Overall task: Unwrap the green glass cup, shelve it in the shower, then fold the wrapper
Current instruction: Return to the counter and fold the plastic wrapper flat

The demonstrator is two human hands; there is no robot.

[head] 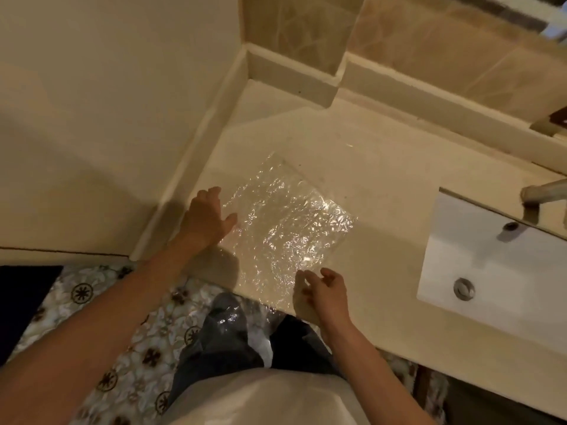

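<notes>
The clear bubble wrapper (pixel 285 228) lies spread flat on the beige counter (pixel 383 185), and its near end hangs over the front edge. My left hand (pixel 205 219) rests with straight fingers at the wrapper's left edge. My right hand (pixel 322 296) is at the wrapper's near right corner with its fingers curled; they seem to pinch the edge of the film. The green glass cup is not in view.
A white basin (pixel 491 265) with a drain and a tap (pixel 540 194) sits in the counter to the right. A raised ledge and tiled wall run along the back, and a plain wall closes the left side. Patterned floor tiles (pixel 129 348) lie below.
</notes>
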